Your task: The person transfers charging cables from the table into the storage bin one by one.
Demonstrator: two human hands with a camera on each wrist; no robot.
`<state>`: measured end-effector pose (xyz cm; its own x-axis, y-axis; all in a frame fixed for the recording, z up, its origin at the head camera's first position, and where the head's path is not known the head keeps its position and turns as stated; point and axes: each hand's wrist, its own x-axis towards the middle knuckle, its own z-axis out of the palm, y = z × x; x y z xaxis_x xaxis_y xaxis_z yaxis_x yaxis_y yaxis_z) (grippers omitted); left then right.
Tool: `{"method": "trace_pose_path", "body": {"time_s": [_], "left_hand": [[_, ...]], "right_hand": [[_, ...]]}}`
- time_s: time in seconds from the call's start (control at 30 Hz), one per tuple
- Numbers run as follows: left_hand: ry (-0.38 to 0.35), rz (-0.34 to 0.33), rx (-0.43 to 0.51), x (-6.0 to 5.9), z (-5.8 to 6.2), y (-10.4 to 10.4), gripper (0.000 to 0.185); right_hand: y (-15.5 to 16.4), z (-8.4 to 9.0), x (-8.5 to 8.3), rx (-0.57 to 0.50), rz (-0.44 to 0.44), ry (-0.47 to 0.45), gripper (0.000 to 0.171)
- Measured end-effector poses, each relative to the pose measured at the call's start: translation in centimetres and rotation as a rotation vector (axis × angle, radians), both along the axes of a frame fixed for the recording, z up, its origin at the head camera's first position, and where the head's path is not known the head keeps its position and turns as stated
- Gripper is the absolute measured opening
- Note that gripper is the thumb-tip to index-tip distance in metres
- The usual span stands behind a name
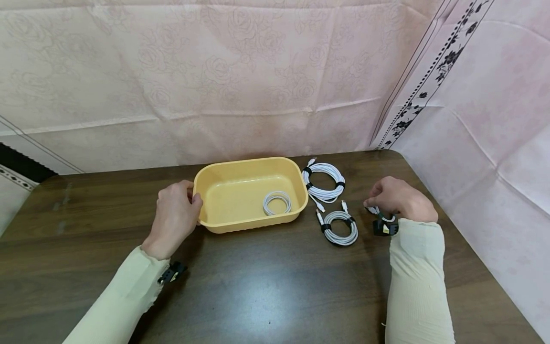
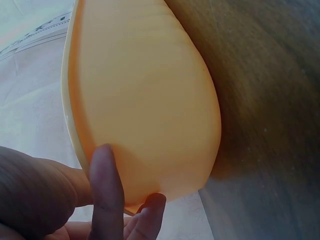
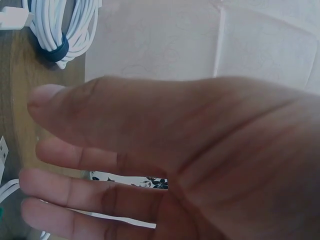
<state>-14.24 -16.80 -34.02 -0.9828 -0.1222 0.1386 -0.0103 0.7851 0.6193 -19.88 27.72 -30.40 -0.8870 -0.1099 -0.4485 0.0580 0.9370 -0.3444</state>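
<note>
My left hand grips the left end of a yellow plastic basin, its fingers at the rim and side wall. Up close in the left wrist view, fingertips press against the basin's wall. A small coiled cable lies inside the basin, toward its right end. On the right, my right hand hovers over another cable, which it partly hides in the head view. The right wrist view shows its thumb and fingers extended with nothing between them; that cable appears beyond the fingertips.
Beside the basin's right end lies a large white cable coil with black ties. Nearer me is a smaller grey-white coiled cable. The brown wooden table meets floral cloth at its back and right.
</note>
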Motion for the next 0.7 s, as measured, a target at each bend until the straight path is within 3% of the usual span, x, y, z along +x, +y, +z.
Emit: {"method": "trace_pose_path", "body": {"time_s": [0.7], "left_hand": [[-0.02, -0.01, 0.029, 0.04, 0.05, 0.0, 0.033]], "right_hand": [[0.64, -0.24, -0.04, 0.012, -0.021, -0.02, 0.038]]}}
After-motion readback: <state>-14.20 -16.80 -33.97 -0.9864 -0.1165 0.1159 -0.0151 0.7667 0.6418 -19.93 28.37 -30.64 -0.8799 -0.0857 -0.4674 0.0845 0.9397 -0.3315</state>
